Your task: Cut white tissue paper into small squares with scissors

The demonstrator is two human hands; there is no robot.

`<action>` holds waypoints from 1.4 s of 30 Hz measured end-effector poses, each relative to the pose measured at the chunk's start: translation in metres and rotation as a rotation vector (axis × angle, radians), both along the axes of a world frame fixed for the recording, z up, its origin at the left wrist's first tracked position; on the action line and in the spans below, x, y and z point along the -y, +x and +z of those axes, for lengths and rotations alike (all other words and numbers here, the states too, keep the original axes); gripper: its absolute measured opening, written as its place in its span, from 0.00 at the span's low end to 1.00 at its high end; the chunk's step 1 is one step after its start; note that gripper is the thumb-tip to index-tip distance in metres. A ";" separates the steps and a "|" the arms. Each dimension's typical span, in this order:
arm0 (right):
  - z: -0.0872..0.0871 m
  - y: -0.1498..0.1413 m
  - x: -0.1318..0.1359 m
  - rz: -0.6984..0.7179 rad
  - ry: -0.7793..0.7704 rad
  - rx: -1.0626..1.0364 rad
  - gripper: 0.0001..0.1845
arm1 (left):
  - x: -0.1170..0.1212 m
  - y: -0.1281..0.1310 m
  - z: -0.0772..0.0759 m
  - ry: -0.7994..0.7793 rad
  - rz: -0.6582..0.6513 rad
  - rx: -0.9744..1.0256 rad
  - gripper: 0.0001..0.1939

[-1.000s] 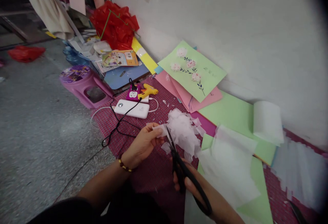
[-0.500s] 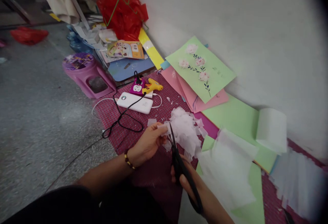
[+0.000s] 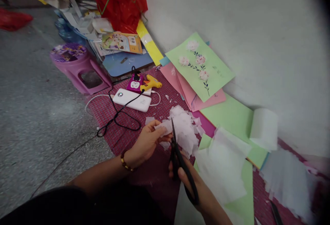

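My left hand [image 3: 148, 139], with a beaded bracelet at the wrist, pinches a small piece of white tissue paper [image 3: 167, 126] between thumb and fingers. In my right hand [image 3: 193, 177] is a pair of black scissors [image 3: 183, 165], its blades pointing up and away from me beside the held paper. The blades look slightly apart; whether they touch the paper I cannot tell. Just beyond both hands lies a loose pile of cut white tissue pieces [image 3: 184, 125] on the red checked cloth [image 3: 103, 110].
A yellow glue gun [image 3: 151, 82], a purple socket block [image 3: 134, 85] and a white power bank [image 3: 132, 100] with cables lie at the back left. A green card with paper flowers [image 3: 199, 65] leans by the wall. White sheets [image 3: 221, 170] lie right; a pink stool [image 3: 81, 68] stands left.
The view has shifted, so the surroundings sit further left and slightly higher. More of the paper piece shows above my left fingers. Both hands keep their holds.
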State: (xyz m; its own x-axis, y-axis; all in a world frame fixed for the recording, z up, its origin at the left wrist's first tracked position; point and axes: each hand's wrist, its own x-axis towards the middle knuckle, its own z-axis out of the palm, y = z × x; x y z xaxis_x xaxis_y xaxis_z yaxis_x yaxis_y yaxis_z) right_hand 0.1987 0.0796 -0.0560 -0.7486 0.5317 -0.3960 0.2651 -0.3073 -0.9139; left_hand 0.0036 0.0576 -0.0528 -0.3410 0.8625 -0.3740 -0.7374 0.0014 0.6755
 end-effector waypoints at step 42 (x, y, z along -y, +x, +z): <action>0.015 0.011 -0.006 0.052 -0.596 -0.313 0.37 | -0.003 -0.015 -0.010 0.015 -0.065 0.204 0.09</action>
